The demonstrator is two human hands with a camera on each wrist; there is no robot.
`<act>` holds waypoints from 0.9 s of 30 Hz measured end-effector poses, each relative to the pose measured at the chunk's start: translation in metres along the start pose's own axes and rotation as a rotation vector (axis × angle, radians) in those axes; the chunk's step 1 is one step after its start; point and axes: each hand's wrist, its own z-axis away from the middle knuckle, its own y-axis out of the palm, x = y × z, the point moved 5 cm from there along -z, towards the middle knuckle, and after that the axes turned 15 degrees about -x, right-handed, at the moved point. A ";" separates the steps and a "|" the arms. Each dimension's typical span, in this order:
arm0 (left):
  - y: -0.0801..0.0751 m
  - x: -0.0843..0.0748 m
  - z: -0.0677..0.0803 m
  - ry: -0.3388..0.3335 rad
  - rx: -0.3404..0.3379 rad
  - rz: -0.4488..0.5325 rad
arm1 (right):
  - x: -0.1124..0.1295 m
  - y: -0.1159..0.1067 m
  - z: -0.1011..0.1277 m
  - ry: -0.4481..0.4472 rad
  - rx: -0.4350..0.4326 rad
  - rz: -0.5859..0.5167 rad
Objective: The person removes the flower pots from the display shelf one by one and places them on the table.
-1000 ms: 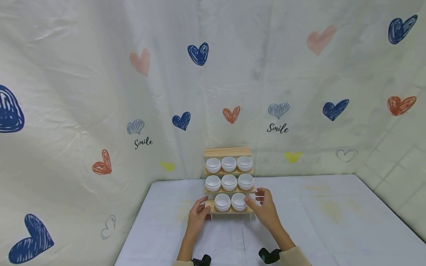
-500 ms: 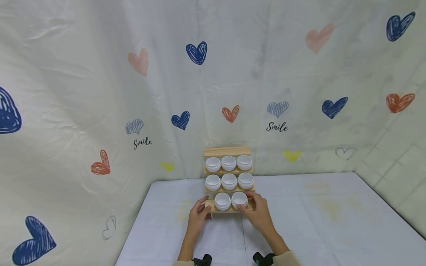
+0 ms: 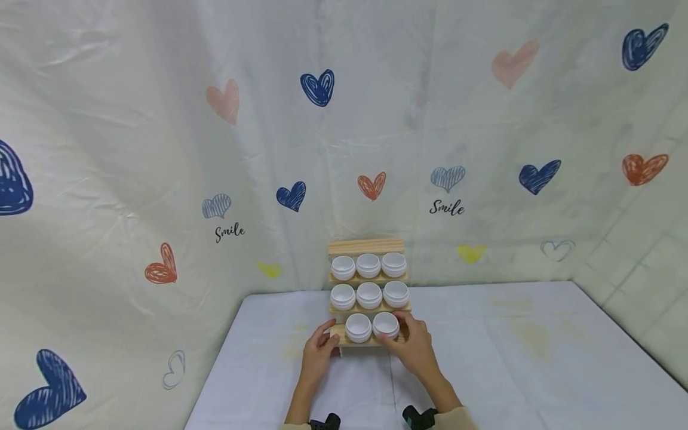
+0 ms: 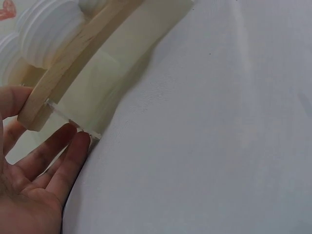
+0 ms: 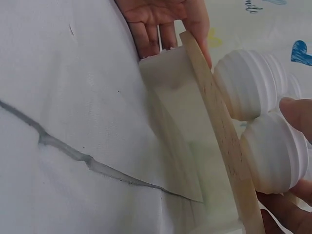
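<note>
A pale cloth printed with coloured hearts and the word "Smile" hangs behind a table covered in a light grey sheet. Against the cloth, at the table's back edge, stands a three-tier wooden rack holding small white ribbed jars: three on the top shelf, three on the middle shelf, two on the bottom shelf.

The left hand is at the left end of the rack's bottom shelf. Its fingers are nearly straight and spread, the fingertips touching the clear foot under the shelf's corner and the thumb lying against the shelf end; it grips nothing.

The right hand is at the right end of the same shelf. Its fingers curl round the right-hand jar on the bottom shelf, one fingertip on top of it and the others beneath, as the right wrist view shows. The other bottom-shelf jar stands just left of it, touching or nearly touching it, free of either hand.
</note>
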 end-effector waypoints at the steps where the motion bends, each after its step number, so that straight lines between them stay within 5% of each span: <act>1: 0.000 0.000 0.000 -0.005 0.000 0.001 | 0.000 0.000 0.000 0.003 0.004 0.001; 27: -0.002 -0.003 0.002 -0.026 -0.003 0.002 | -0.009 -0.004 -0.004 -0.059 0.053 -0.071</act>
